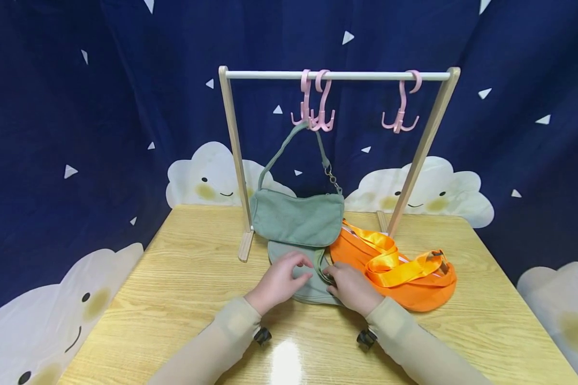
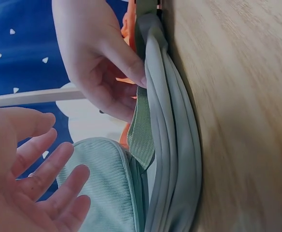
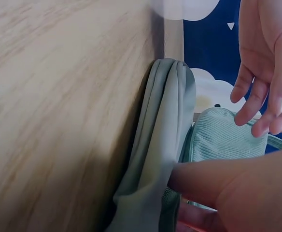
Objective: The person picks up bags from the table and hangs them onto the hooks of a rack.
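A pale grey-green bag [image 1: 313, 293] lies on the table with a darker green webbing strap [image 2: 142, 133] across it. My right hand [image 1: 354, 286] pinches this strap between thumb and fingers, close over the bag's right side. Above the bag's left part hovers my left hand [image 1: 281, 279], its fingers loosely spread and holding nothing. Just behind, a green corduroy shoulder bag [image 1: 296, 216] hangs by its strap from a pink hook [image 1: 321, 115] and overlaps the back of the lying bag. Its strap has a short chain [image 1: 332, 177] at the right end.
An orange bag [image 1: 414, 297] with a shiny orange strap [image 1: 387, 262] lies to the right, beside my right hand. A wooden rack with a white rail [image 1: 366, 76] stands at the back, carrying several pink hooks. A dark blue curtain [image 1: 173, 69] with clouds closes off the rear.
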### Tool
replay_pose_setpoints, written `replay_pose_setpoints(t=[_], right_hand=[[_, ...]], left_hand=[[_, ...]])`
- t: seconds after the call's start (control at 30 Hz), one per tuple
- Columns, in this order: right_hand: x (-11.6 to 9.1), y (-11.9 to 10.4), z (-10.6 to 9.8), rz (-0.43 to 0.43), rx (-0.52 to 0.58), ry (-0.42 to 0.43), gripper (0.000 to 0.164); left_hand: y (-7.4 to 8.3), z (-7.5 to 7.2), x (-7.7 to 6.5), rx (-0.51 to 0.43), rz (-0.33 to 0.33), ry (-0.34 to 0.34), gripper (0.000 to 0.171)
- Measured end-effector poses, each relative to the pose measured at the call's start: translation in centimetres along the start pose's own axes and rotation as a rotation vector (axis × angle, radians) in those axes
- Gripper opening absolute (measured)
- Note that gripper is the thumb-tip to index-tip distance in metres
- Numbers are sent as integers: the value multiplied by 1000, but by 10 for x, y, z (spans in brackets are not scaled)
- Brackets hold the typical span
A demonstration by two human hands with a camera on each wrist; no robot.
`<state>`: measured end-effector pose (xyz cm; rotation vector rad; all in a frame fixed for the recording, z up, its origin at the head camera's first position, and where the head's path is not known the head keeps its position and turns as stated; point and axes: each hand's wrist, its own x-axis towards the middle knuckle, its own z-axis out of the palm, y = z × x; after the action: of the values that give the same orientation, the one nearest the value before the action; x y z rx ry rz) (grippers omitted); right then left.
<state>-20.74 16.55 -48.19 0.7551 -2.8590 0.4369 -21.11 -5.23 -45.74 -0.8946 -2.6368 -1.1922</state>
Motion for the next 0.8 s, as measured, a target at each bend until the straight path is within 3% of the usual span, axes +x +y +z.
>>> replay_pose_setpoints(t=[0.3,0.57,0.8], right_hand=[[-4,-2,1,-40,-17,16,22],[-8,-2,-2,-128,14,33,14],[-14,-10,-11,-195,40,40,16]], left_hand=[[-1,3,-3,3,-16,-47,17],[-3,5,-5,-3,-11,-58,16],[-4,7,-7,33,7,-90,27]])
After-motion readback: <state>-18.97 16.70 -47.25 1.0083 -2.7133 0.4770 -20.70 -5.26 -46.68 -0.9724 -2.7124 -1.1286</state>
